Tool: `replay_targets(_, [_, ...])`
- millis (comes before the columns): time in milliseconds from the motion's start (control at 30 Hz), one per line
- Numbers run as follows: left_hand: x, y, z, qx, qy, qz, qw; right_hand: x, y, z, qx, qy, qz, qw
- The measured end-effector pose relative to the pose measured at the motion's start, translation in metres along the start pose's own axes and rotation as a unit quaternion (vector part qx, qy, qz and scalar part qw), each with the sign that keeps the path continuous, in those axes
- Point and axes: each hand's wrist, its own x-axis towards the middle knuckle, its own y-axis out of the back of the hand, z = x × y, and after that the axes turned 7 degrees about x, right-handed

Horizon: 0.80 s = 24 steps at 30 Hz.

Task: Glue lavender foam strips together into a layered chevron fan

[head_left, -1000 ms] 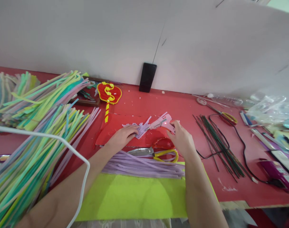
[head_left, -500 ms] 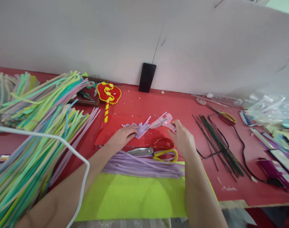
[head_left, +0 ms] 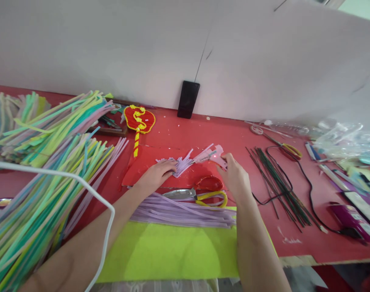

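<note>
My left hand (head_left: 159, 173) is closed on the left part of a cluster of lavender pipe cleaner pieces (head_left: 183, 164), pressed on a red board (head_left: 144, 156). From the right, my right hand (head_left: 236, 177) grips a pink hot glue gun (head_left: 219, 155) by its handle, with a small red light glowing on its body. The gun's nozzle points left and meets the right end of the lavender pieces; whether it touches them I cannot tell. Just nearer to me lie scissors (head_left: 181, 194) with one red and one yellow handle, on a bundle of long lavender pipe cleaners (head_left: 185, 215).
Heaps of pastel pipe cleaners (head_left: 29, 211) cover the left, crossed by a white cable (head_left: 93, 194). A red-and-yellow fan shape (head_left: 139, 121) and a leaning phone (head_left: 188, 99) stand behind. Dark green stems (head_left: 282, 186), more scissors (head_left: 278, 142) and a purple box (head_left: 355, 221) are right.
My right hand and the glue gun have shifted very slightly to the right. The red light on the gun shows more plainly. My left hand stays in place.
</note>
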Motion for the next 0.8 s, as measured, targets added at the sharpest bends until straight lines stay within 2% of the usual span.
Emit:
replay_targets(300, [0.0,-0.001,-0.002,-0.001,-0.003,0.005,1.0,0.002,-0.002,0.005,0.009,-0.02,0.006,1.0])
replay_targets(533, [0.0,0.0,0.0,-0.004,-0.005,0.006,1.0,0.006,-0.005,0.016,0.011,-0.079,-0.003,0.997])
replay_targets(800, [0.0,0.004,0.005,-0.003,-0.005,0.009,1.0,0.011,-0.01,0.04,-0.034,-0.171,0.026,0.984])
